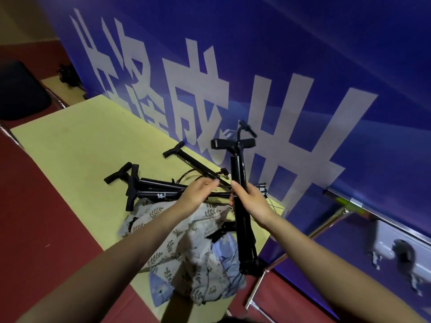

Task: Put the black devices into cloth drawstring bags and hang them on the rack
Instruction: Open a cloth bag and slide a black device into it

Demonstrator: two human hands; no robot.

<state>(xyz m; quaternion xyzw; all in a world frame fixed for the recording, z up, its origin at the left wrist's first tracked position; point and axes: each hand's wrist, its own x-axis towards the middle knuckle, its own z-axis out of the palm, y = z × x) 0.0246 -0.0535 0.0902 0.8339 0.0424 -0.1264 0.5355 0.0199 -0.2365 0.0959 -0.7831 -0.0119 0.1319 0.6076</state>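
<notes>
My right hand [250,202] grips a black pump-like device [238,169] around its barrel, holding it upright with the T-handle at the top and its base near the table's right corner. My left hand [200,191] reaches in from the left, fingertips pinching at a thin hose or cord beside that barrel. Several more black devices [154,188] lie crossed on the yellow table [77,148] behind my hands. A heap of leaf-print cloth drawstring bags [186,250] lies under my forearms, with a light blue one at its near edge.
A blue banner wall [303,66] with large white characters runs along the table's far side. A metal rack frame [326,227] stands to the right below it. Red floor [35,217] surrounds the table; a dark seat [18,89] is at far left.
</notes>
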